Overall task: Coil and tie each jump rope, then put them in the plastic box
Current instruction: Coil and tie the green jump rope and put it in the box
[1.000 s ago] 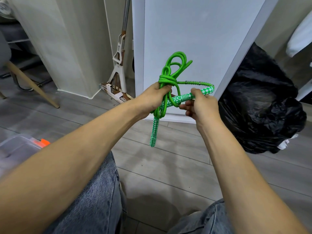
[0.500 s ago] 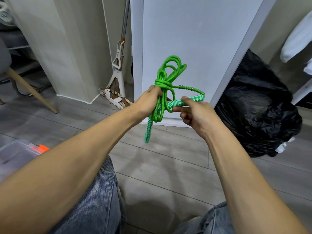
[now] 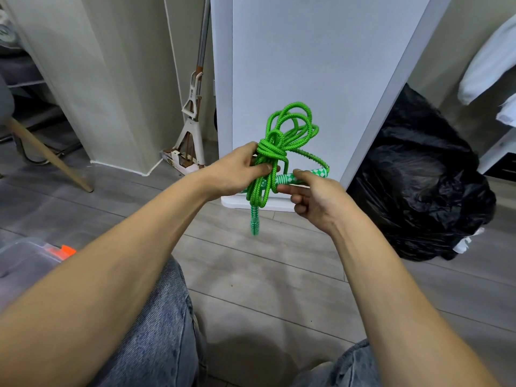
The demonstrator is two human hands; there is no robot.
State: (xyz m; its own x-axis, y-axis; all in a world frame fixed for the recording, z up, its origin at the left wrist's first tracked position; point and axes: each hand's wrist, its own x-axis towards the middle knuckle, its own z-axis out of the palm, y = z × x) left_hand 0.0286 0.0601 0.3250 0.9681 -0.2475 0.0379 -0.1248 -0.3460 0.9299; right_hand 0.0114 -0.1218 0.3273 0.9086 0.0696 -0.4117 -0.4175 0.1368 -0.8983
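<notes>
Both hands are raised in front of the person, above a grey wood-look floor [image 3: 251,275], working a green jump rope [image 3: 282,141]. The left hand [image 3: 237,174] is closed around the middle of the coiled rope, fingers wrapped over the strands where a turn of rope binds the bundle together. Above that grip, several loops fan upward; below it, more doubled strands hang down. One green-and-white patterned handle [image 3: 254,222] dangles straight down beneath the left hand, free of the floor. The right hand [image 3: 315,199] pinches the second patterned handle [image 3: 303,175] between thumb and forefinger, holding it roughly level, just to the right of the coil, with the other fingers loosely curled. A short arc of rope runs from the far end of this handle back up into the bundle.

Directly behind the rope stands a white panel [image 3: 307,65]. Left of the panel, a mop [image 3: 192,113] leans upright against the wall. Right of the panel, a full black rubbish bag [image 3: 418,177] sits on the floor. Far to the left of the panel, at the frame's lower left edge, a corner of the clear plastic box [image 3: 25,258] with an orange latch [image 3: 65,251] shows behind the left forearm. The person's knees in blue jeans [image 3: 156,331] fill the bottom of the view.
</notes>
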